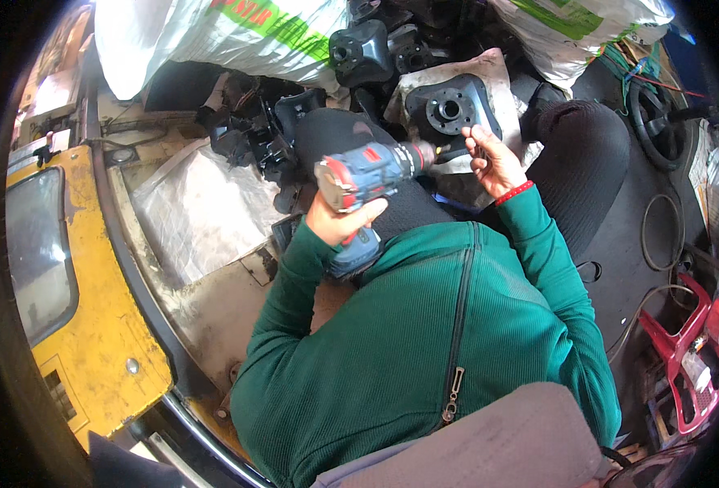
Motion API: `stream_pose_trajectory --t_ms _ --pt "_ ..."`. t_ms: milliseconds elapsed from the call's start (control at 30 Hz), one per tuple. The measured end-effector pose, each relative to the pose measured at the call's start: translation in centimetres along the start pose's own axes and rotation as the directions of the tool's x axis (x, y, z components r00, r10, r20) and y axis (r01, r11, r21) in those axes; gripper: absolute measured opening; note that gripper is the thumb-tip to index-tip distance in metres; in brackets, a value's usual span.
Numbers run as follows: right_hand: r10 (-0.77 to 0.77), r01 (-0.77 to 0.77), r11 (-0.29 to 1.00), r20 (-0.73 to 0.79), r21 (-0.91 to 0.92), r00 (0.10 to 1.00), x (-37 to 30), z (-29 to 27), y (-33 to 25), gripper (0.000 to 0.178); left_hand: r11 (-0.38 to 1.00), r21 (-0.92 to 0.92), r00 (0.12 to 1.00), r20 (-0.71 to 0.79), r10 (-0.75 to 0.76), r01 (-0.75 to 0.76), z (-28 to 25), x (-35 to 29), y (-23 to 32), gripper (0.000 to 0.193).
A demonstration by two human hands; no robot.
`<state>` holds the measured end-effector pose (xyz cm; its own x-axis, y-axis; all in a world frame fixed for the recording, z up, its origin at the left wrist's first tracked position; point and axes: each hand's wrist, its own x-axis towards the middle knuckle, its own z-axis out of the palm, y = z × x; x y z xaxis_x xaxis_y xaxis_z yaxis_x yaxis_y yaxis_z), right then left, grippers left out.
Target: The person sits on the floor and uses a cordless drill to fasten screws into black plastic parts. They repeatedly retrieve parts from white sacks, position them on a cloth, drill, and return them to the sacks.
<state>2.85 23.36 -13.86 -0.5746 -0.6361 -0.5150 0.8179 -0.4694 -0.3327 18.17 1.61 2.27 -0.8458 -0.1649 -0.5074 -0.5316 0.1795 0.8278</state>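
My left hand point(339, 221) is wrapped around the handle of a blue and red cordless drill point(367, 175). The drill's chuck points right, and its tip ends just short of my right hand point(493, 163). Thumb and finger of that hand are pinched together; whatever is between them is too small to make out. Right behind these fingers lies a black part point(434, 108) with rounded corners, a raised round hub and a ring of holes. It rests on a whitish sack point(496, 77) between my knees.
Similar black parts point(359, 50) are piled beyond my knees, between two white and green sacks point(213, 41). A clear plastic sheet point(205, 211) lies at left beside a yellow panel point(103, 301). At right are a black wheel point(656, 122) and a red plastic frame point(684, 350).
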Motion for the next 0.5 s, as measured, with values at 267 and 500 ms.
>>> stream_pose_trajectory --t_ms 267,500 --pt "0.092 -0.092 0.996 0.158 -0.011 0.983 -0.5 1.2 0.0 0.021 0.995 -0.104 0.986 0.166 0.015 0.002 -0.8 1.9 3.1 0.025" --pt "0.123 -0.13 0.991 0.175 0.03 0.977 -0.4 1.2 0.2 0.019 0.986 -0.162 0.991 0.125 0.054 -0.034 -0.6 2.2 2.6 0.022"
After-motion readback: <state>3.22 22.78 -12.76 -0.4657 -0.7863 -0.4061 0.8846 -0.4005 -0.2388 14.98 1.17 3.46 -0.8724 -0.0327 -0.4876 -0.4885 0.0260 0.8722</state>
